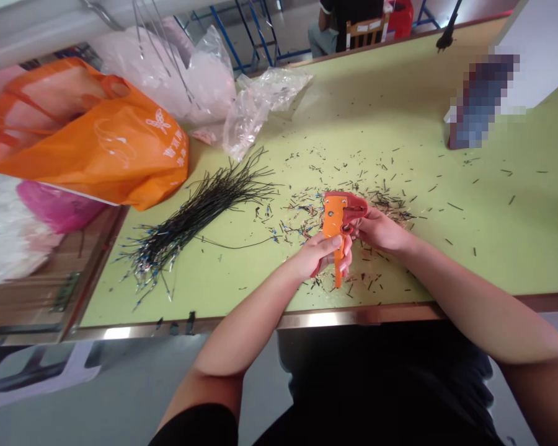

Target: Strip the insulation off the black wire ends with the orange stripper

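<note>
My left hand is wrapped round the handles of an orange and red wire stripper, held upright over the table with its red head at the top. My right hand is closed at the stripper's right side, just below the red jaw. Its fingertips are partly hidden behind the tool, and what they pinch cannot be made out. To the left lies a bundle of black wires, many with blue ends. One loose black wire stretches from the bundle toward my left hand. Short wire offcuts are scattered around and beneath both hands.
An orange bag and clear plastic bags occupy the back left. A pink bag lies at the left. At the back right, a pixelated patch adjoins a white panel. A person sits beyond the green table.
</note>
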`<state>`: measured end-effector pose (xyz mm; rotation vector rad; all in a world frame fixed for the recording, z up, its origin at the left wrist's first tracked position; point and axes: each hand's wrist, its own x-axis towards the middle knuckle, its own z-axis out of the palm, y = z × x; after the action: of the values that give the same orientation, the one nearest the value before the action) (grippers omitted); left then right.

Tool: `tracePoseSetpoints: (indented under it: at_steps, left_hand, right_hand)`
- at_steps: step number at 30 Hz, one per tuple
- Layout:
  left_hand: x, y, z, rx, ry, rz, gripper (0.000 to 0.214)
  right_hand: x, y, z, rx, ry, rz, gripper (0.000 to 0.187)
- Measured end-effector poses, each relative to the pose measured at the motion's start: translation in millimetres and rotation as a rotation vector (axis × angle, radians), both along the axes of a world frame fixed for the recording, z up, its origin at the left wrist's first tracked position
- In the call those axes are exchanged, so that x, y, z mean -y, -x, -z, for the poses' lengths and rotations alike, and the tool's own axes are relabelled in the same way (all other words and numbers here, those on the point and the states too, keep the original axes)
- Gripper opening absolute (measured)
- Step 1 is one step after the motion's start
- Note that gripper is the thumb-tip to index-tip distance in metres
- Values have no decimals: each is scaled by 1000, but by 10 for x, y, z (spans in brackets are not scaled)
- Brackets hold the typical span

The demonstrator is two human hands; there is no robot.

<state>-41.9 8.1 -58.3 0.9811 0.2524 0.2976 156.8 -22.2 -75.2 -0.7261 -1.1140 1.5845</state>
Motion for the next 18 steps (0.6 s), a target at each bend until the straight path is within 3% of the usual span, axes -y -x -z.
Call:
tracePoseSetpoints:
  at_steps: [13,18]
  left_hand:
    - [-34,12,0,-17,-7,-46,57]
    - [-50,-8,9,-22,-9,-130,59]
  right_hand:
    - [-8,-3,26,1,44,45,43]
    - [-19,-7,18,31,42,49,44]
